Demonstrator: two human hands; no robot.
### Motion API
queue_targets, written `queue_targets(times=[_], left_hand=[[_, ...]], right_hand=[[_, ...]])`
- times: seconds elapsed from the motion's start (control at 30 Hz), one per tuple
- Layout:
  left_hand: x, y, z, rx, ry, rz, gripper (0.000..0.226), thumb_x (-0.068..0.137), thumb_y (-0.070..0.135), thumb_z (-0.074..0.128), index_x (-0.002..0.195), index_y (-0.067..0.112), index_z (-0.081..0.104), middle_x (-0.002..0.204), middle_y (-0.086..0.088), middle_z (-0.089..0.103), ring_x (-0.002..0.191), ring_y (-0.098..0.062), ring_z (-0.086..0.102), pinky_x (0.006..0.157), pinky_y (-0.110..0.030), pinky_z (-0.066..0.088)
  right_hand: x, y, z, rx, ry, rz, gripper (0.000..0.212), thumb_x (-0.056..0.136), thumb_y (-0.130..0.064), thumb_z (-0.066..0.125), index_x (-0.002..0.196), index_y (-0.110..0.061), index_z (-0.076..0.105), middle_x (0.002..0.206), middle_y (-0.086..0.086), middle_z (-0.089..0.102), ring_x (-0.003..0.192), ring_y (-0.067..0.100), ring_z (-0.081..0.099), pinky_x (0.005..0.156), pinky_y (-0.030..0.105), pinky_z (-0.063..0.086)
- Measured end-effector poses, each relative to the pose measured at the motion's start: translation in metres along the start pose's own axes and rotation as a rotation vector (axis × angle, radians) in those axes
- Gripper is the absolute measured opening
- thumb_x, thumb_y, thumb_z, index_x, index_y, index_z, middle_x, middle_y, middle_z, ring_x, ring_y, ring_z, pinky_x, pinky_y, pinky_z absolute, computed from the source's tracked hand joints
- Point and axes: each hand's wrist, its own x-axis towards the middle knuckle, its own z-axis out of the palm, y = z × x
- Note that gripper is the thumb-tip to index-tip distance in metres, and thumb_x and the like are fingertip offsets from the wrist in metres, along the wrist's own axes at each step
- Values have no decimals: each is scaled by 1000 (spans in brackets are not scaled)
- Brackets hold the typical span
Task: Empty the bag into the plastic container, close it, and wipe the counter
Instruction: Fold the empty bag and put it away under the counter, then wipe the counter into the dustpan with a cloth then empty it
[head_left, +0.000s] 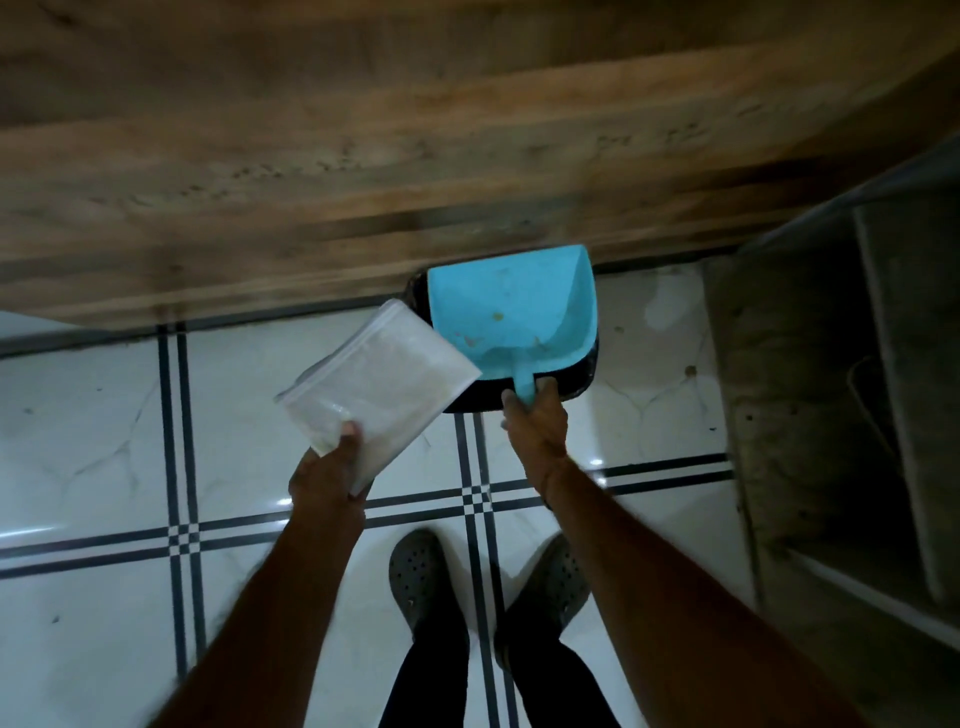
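Head camera looks straight down for me, dim and a little smeared, and I take the turquoise dustpan (519, 306) as my landmark. The right hand (537, 421) reaches to its near end and grasps the short handle, thumb on one side and a finger on the other; the remaining fingers are hidden behind the hand. Under the dustpan sits a black object (576, 387), of which I see only a dark rim along the near and left edges, so I cannot tell what it is or what it holds. A few brownish specks lie on the turquoise surface, too small to identify. Just left of the dustpan, the bag (379, 384) is held up flat over the tiled floor (104, 415), its right corner overlapping the dustpan's left edge; whether they touch I cannot tell. The left hand (332, 467) pinches the bag's near corner, thumb on top, fingers hidden below. The bag is clear and cloudy, and any contents are hard to make out. Beyond the dustpan rises a wooden panel (363, 156), blurred and cut off at the top. To the dustpan's right stands a grey ledge (805, 389), lost in shadow. Nearer than the dustpan, two grey shoes (421, 571) show, the right one partly behind the forearm.
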Motion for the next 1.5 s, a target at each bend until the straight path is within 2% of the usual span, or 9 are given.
queue_targets(times=[0.1, 0.33, 0.6, 0.77, 0.9, 0.97, 1.07, 1.2, 1.5], left_hand=[[-31, 12, 6, 46, 87, -20, 51, 91, 27, 76, 134, 6, 60, 130, -14, 66, 115, -30, 66, 101, -46, 55], [-70, 24, 58, 139, 149, 55, 44, 88, 20, 81, 126, 2, 66, 125, -17, 68, 106, -33, 67, 100, -48, 57], [-4, -13, 146, 226, 29, 97, 36, 90, 17, 80, 121, 7, 67, 95, -6, 64, 70, -17, 60, 74, -33, 56], [36, -27, 171, 298, -59, 47, 36, 98, 10, 68, 133, 5, 60, 119, -11, 61, 103, -29, 60, 97, -42, 54], [26, -20, 164, 375, -72, 29, 29, 100, -3, 57, 122, 15, 53, 112, -15, 61, 75, -18, 59, 65, -30, 47], [-4, -7, 156, 507, -53, 113, 32, 95, 1, 67, 122, 15, 57, 101, -15, 65, 70, -19, 60, 62, -32, 48], [-69, 13, 141, 844, -94, 372, 45, 90, 22, 77, 131, 15, 60, 109, -7, 70, 105, -30, 68, 90, -35, 53], [-191, 34, 124, 1137, -272, 638, 45, 92, 36, 73, 132, 20, 58, 118, -4, 73, 111, -28, 68, 94, -36, 51], [-423, 52, 90, 1406, -741, 1042, 48, 92, 30, 73, 136, 15, 61, 134, -12, 65, 126, -32, 58, 103, -42, 46]], right_hand=[[-40, 0, -50, -31, 69, -103, 25, 101, -25, 64, 119, -13, 53, 84, -12, 63, 76, 8, 65, 71, 32, 54], [-116, 21, -140, 30, 190, -137, 9, 102, -22, 62, 107, -20, 55, 81, -10, 63, 68, 1, 63, 56, 4, 47], [-92, 83, -149, 95, 151, -57, 17, 101, -33, 61, 102, -17, 54, 78, 9, 58, 69, 21, 56, 62, 33, 52], [-68, 106, -147, 74, 141, -91, 15, 100, -28, 63, 109, -17, 58, 80, 6, 61, 71, 22, 59, 65, 39, 56], [-73, 107, -158, 70, 107, -76, 14, 100, -27, 65, 107, -16, 60, 84, 8, 63, 76, 25, 61, 71, 42, 55], [-91, 95, -172, 90, 108, -51, 16, 100, -30, 65, 104, -15, 59, 84, 4, 63, 77, 21, 60, 72, 39, 54], [-134, 69, -195, 124, 127, -9, 21, 99, -36, 66, 94, -18, 55, 80, 5, 62, 72, 20, 58, 69, 45, 55], [-219, 24, -242, 204, 160, 46, 24, 99, -40, 66, 92, -19, 56, 78, 3, 58, 71, 18, 55, 68, 43, 54], [-421, -13, -323, 382, 371, 106, 22, 99, -42, 65, 110, -23, 66, 82, -3, 64, 73, 12, 59, 63, 31, 50]])
